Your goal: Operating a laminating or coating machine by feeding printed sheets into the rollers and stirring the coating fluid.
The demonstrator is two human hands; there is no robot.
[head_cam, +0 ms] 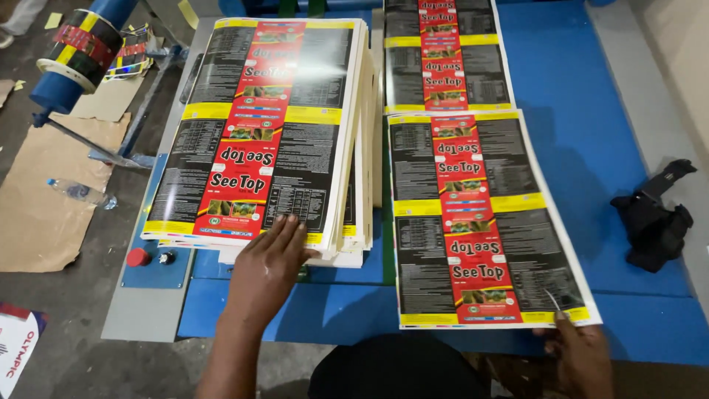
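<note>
Head view — right hand [583, 351] pinches loose printed sheet [480, 222] by its near corner, likely thin and floppy; left hand [269, 262] flat, open on sheet stack [258, 125].

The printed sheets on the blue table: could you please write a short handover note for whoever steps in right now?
Left hand: flat, fingers spread on the near edge of the tall stack of printed sheets.
Right hand: pinching the near right corner of a single printed sheet lying flat on the blue table.
Done: that sheet lies apart from the stack; another sheet lies beyond it.
Left: the tall stack itself.
</note>
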